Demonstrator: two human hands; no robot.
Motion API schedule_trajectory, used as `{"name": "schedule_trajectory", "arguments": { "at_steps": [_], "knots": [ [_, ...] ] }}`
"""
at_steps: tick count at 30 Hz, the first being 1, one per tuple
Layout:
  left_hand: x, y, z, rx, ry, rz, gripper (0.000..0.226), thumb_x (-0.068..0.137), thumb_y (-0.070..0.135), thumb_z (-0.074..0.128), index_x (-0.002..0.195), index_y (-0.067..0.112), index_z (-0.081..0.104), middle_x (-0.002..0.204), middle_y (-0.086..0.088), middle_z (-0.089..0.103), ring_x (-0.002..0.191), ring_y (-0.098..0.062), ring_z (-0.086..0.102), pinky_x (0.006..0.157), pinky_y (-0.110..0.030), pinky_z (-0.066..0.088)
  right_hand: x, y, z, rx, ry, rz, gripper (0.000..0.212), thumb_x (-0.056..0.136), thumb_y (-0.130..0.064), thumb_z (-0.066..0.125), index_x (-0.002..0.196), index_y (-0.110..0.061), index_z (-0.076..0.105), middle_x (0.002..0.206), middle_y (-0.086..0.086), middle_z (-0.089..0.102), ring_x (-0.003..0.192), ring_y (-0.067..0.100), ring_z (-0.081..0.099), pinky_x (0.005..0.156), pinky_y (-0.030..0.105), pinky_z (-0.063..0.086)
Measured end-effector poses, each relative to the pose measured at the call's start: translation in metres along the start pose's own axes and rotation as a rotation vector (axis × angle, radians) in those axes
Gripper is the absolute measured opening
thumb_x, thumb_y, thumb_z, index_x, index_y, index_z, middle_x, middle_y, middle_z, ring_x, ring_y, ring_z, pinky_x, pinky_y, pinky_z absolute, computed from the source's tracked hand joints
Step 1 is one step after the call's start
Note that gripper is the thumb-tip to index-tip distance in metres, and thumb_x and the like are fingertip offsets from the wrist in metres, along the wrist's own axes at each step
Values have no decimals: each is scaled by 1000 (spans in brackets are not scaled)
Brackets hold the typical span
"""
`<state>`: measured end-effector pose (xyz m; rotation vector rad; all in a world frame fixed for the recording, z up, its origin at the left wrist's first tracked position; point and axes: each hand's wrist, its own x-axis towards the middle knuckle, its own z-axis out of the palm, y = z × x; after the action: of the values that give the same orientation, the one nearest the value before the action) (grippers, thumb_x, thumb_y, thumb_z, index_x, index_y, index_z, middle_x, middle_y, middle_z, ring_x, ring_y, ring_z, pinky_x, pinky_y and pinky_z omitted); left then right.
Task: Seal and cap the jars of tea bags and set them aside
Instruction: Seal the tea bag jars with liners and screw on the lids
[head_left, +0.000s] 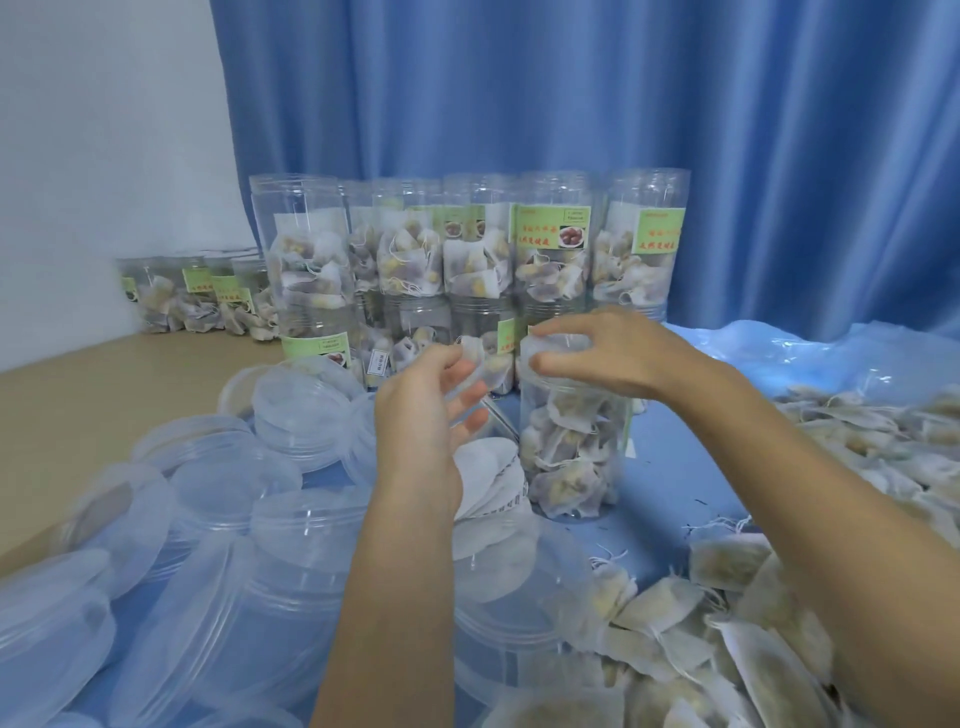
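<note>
Blue curtain (571, 104) behind stacked jars (550, 249); R hand (613, 353) grips jar (571, 441); L (431, 405) holds lid (467, 395).

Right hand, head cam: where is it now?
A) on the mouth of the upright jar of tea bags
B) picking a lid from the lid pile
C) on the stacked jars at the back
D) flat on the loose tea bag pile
A: the right hand sits over the top of the upright jar, fingers curled round its rim, while the left hand holds a clear lid just beside it.
</note>
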<state>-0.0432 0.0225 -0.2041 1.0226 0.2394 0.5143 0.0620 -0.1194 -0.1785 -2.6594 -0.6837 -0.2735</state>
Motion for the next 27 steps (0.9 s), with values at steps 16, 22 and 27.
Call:
{"name": "schedule_trajectory", "arguments": {
  "at_steps": [16, 22, 27],
  "knots": [
    [2, -10, 0, 130, -2, 21, 16, 86, 11, 57, 71, 14, 57, 71, 0, 58, 63, -14, 56, 53, -22, 48, -39, -2, -3, 34, 322, -156, 65, 58, -66, 62, 122, -54, 53, 115, -6, 53, 116, 20, 49, 95, 31, 39],
    [2, -10, 1, 154, -22, 57, 35, 79, 39, 67, 109, 20, 63, 89, 9, 65, 77, -6, 60, 71, -26, 46, -56, -32, -21, 405, 656, -330, 62, 60, -53, 72, 121, -46, 58, 126, -6, 53, 121, 12, 47, 105, 23, 32],
    [0, 6, -14, 17, -129, 65, 50, 62, 49, 71, 106, 26, 68, 97, 5, 74, 92, -22, 71, 70, -44, 59, -53, -34, -8, 979, 529, -300, 52, 68, -43, 73, 119, -40, 59, 124, -26, 56, 120, -11, 45, 102, 12, 36]
  ]
}}
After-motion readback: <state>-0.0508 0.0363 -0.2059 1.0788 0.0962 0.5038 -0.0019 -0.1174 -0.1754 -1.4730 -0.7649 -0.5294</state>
